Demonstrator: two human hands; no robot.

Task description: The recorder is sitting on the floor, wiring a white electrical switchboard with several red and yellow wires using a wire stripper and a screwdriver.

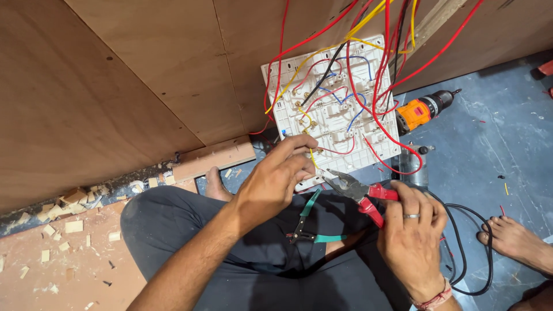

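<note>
A white switch panel (351,138) hangs back side up, with red, blue, yellow and black wires (377,86) running into its terminals. My left hand (273,181) pinches a yellow wire (312,154) at the panel's lower edge. My right hand (412,230) grips the red handles of pliers (360,193), whose jaws point at that wire just beside my left fingers. A teal-handled wire stripper (311,222) lies on my lap.
An orange and black cordless drill (423,110) lies on the grey floor behind the panel. Plywood boards (115,86) rise at the left and back. Wood chips (63,222) litter the floor at left. Another person's bare foot (518,239) rests at right beside black cables (469,230).
</note>
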